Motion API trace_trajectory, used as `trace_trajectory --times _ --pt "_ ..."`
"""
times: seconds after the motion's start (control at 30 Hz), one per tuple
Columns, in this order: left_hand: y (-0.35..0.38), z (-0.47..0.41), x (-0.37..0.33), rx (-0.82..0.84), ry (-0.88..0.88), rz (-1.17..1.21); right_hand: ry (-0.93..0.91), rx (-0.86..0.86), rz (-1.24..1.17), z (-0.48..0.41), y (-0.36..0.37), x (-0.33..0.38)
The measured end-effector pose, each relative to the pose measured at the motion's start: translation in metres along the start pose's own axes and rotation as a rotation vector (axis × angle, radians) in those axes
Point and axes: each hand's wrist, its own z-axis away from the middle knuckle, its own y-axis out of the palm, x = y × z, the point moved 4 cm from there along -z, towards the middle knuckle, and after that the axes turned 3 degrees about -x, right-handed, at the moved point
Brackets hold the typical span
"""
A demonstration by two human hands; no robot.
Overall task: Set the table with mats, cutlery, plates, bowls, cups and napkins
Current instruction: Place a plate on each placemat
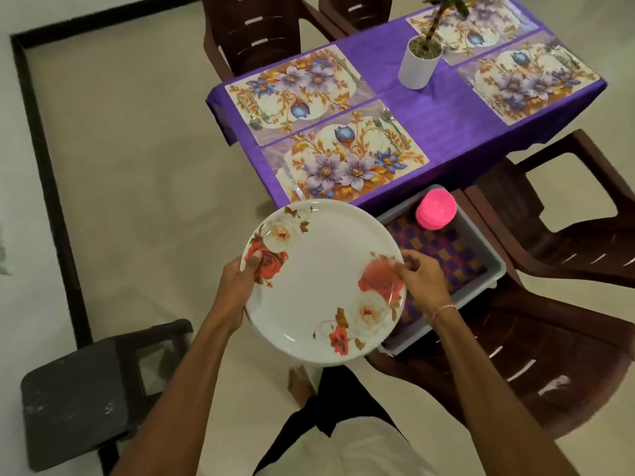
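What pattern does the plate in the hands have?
The plate is white with red and cream roses near its rim; head view.

Left hand: fingers hidden beneath the plate, only the thumb seen | grey tray: left side covered by the plate | plant: top cut off at upper edge | far mat: clipped likewise | cutlery, upper right: blurred | pink stack: bowls or cups cannot be told
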Motion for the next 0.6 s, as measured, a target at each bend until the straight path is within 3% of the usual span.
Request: trace_trajectory --times 0.13,0.4,0.6 --pt "0.004 -0.037 -0.017 -0.048 -0.015 0.065 0.130 -0.073 -0.422 -0.004 0.018 0.003" --pt "0.043 -0.125 -0.065 -0.045 0.036 0.026 0.220 -0.290 -0.583 -0.067 0.055 0.006" --pt "0.072 -0.182 -0.092 0.034 0.206 -0.051 0.289 -0.391 -0.602 -0.119 0.069 0.010"
